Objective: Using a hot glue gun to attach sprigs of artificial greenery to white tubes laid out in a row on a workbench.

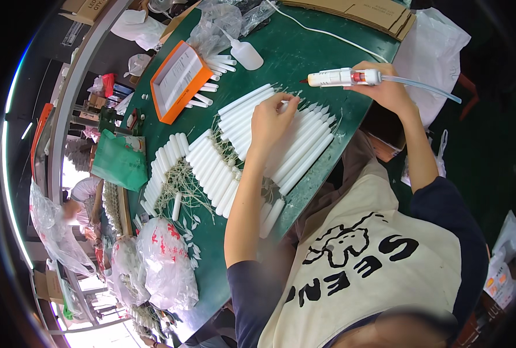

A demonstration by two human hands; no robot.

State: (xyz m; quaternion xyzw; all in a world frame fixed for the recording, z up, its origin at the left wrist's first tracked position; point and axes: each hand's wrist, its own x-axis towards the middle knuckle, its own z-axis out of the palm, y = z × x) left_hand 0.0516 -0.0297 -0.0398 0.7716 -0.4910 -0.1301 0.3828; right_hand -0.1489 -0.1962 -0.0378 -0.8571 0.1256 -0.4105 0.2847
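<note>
Rows of long white tubes (304, 145) lie side by side on the green table (304, 52). My left hand (272, 119) rests on the far ends of the tubes, its fingertips pinching at one tube's tip. My right hand (385, 87) holds a white glue gun (342, 77) level above the table, its nozzle pointing left toward the tube tips. A clear hose (426, 88) trails from the gun's rear. More white tubes (208, 168) with thin stems lie in rows to the left.
An orange tray (177, 81) with papers sits at the table's far left beside a white squeeze bottle (245, 53). Plastic bags (165, 261) lie at the near left. Flat cardboard (368, 13) and a white bag (437, 52) lie at the far right. Another person (81, 197) sits far left.
</note>
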